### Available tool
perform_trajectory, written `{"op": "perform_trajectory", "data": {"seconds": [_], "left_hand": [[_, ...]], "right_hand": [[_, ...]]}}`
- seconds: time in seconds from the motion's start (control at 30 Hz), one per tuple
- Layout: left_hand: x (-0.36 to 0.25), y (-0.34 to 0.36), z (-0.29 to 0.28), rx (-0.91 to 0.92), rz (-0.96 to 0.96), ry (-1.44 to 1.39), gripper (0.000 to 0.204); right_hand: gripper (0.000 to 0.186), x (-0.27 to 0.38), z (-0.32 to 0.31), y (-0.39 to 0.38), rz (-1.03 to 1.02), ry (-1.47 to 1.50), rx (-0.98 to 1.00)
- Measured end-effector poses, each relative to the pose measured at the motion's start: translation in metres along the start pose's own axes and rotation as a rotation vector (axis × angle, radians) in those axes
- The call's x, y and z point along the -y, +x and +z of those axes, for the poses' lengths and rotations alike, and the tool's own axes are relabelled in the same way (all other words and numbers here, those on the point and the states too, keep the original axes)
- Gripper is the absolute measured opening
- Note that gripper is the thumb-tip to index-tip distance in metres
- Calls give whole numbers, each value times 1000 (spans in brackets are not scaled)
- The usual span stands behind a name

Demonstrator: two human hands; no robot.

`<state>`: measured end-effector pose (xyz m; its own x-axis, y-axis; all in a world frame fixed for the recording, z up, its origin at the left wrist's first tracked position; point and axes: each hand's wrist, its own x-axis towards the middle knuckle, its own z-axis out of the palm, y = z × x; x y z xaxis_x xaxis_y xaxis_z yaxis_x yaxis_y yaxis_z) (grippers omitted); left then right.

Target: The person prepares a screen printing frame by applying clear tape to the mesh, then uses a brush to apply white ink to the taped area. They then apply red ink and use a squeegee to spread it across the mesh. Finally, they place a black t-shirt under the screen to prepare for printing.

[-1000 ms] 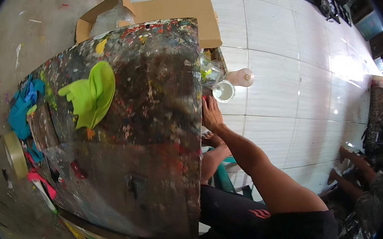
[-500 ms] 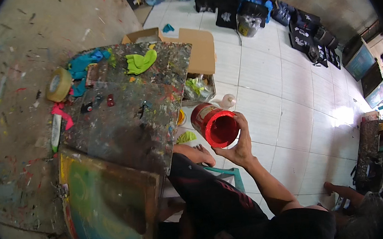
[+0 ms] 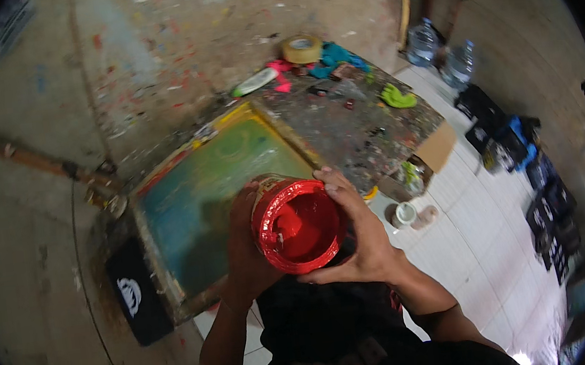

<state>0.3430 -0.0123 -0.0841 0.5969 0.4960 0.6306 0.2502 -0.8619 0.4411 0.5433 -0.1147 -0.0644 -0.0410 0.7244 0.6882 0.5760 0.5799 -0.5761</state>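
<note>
A red-rimmed paint tub [image 3: 266, 239] is tilted so that its open mouth shows, with thick red paint on its inner wall and bottom. My left hand [image 3: 245, 260] wraps its left side, the fingers partly hidden behind it. On the opposite side my right hand [image 3: 366, 242] grips the tub, thumb below the rim and fingertips over the top edge. Beneath and beyond the tub, a wood-framed printing screen [image 3: 206, 181] with green and blue stained mesh lies on the paint-spattered table [image 3: 365, 127].
Along the table's back are a tape roll [image 3: 302, 49], a white-and-green tool [image 3: 256, 81], blue cloth [image 3: 338, 60] and a lime cloth [image 3: 398, 96]. A black printed piece [image 3: 134, 294] hangs by the screen's left edge. Water bottles [image 3: 423, 43] and dark printed items [image 3: 548, 207] stand on the tiled floor.
The view has swung left toward the screen. The tub, earlier in my right hand alone over the floor, is now before my body, and my left hand has taken hold too.
</note>
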Motion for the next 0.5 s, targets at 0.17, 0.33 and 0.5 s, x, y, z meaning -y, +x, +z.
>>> {"op": "perform_trajectory", "data": {"seconds": [0.17,0.33,0.5], "left_hand": [[13,-31,-26,-94,18,20,98],[18,-35,-27,-145,-47,-87,100],[14,-41,-33,-93,-100,96,108]], "right_hand": [[90,22,-3,48,-220,10,311],[42,34,22,82,-671,-81,488],[26,14,19,96,-597,-18,448]]}}
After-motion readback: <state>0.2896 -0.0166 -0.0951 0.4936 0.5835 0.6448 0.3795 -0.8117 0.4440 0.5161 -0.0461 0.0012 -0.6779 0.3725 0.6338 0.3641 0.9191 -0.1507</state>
